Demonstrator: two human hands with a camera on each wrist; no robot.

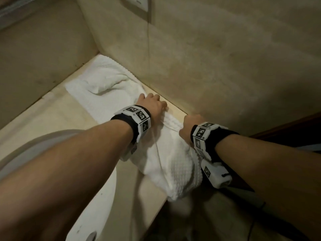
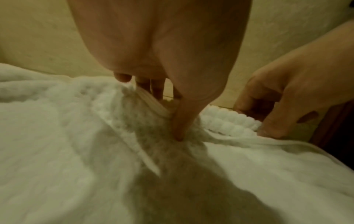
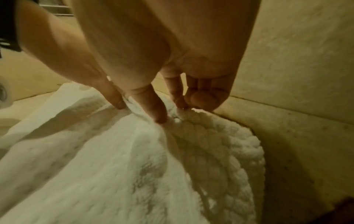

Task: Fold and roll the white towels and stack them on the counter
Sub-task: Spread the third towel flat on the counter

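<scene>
The towel (image 1: 166, 153) lies on the counter (image 1: 57, 115) by the wall (image 1: 225, 58), and one end hangs off the front edge and is cut off in the dark. From the head view, the fingers of both hands are hidden. Only the wrist views show them: the left hand (image 1: 152, 105) pinches a towel edge with its thumb (image 2: 180, 121), and the right hand (image 1: 189, 126) pinches the bumpy edge. Both wrist views are blurry. A second towel (image 1: 104, 82) is seen in the corner only from the head view, and part of a sink (image 1: 97, 197) too.
</scene>
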